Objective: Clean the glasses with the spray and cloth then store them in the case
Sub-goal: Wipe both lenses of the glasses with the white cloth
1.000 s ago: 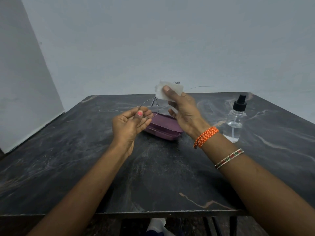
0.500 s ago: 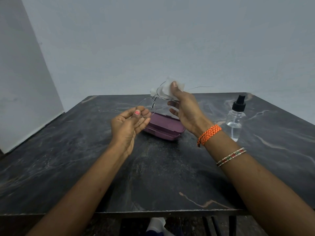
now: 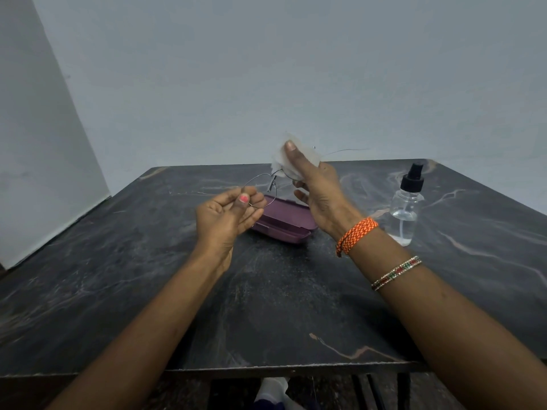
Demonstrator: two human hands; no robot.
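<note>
Glasses, a thin round-lensed wire-framed pair (image 3: 262,189), are held up in the air above the table, between both hands, in the head view. The left hand (image 3: 226,216) pinches the rim of one lens between thumb and fingertips. The right hand (image 3: 315,187) grips a small white cloth (image 3: 281,156) folded over the other lens, thumb pressed on top. To wipe well, I judge the left pinch should stay on the rim only, clear of the glass, while the right thumb rubs in light circles; hard pressure could bend so slender a frame. A closed purple plastic case (image 3: 284,223) lies on the dark marbled table (image 3: 266,306) just beneath the hands, and it needs opening before storage. A clear spray bottle with a black nozzle (image 3: 407,205) stands well off to the right, out of the way.
</note>
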